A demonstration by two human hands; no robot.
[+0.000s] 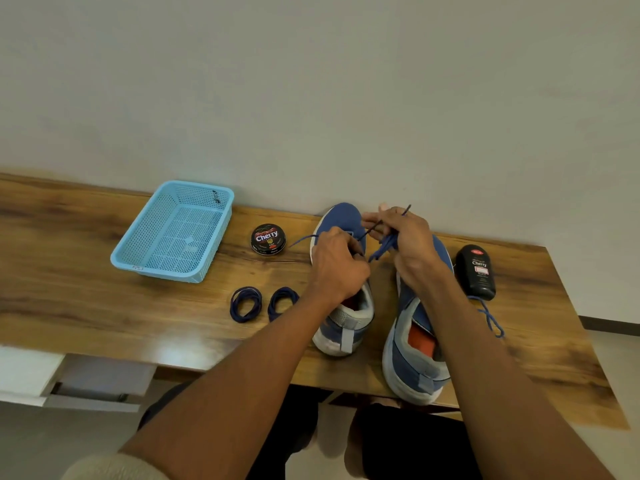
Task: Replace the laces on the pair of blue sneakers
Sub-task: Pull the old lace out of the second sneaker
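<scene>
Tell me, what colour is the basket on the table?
Light blue. The basket shows clearly in the head view, left of the shoes.

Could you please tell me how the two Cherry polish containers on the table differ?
The round tin is flat and lies left of the sneakers; the bottle is taller, elongated and lies right of them. The tin's lid faces up; the bottle rests on its side. Both are black with Cherry labels.

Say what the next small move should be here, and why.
Probably draw the lace further out of the left sneaker. The right hand pinches a lace end raised above that shoe, while the left hand grips at its eyelets, so the old lace looks only partly out. Two coiled dark laces lie untouched on the table.
</scene>
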